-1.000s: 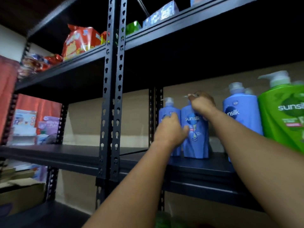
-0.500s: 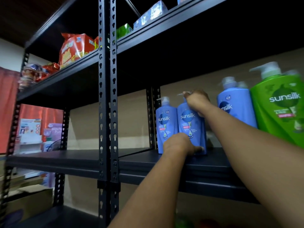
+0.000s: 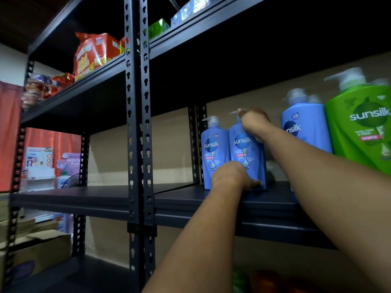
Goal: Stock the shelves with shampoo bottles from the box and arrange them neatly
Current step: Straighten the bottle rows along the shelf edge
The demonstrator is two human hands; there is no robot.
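Left hand (image 3: 231, 176): reaches up from below to the foot of the second blue Sunsilk bottle (image 3: 247, 159); its fingers (image 3: 257, 183) press against the lower front of the bottle, just above the shelf board. Whether they wrap round it cannot be told.
Right hand (image 3: 252, 121): comes in from the right, with its fingers closed round the neck and pump of that same bottle.
Held bottle: upright on the middle shelf (image 3: 211, 199) with its label facing out, touching the first blue Sunsilk bottle (image 3: 213, 157) on its left.
First blue bottle: upright, just right of the rear upright post, pump spout pointing left.
Right side of shelf: a larger blue Sunsilk pump bottle (image 3: 304, 125) stands nearer the front, partly hidden by the right forearm; a green Sunsilk pump bottle (image 3: 364, 127) touches it on the right.
Frame: black slotted steel post (image 3: 137, 123) in the foreground, left of the arms.
Upper shelf: red snack bags (image 3: 95, 53) to the left and a green packet (image 3: 158, 28) further along.
Far left: red curtain (image 3: 10, 134) and blurred packages.
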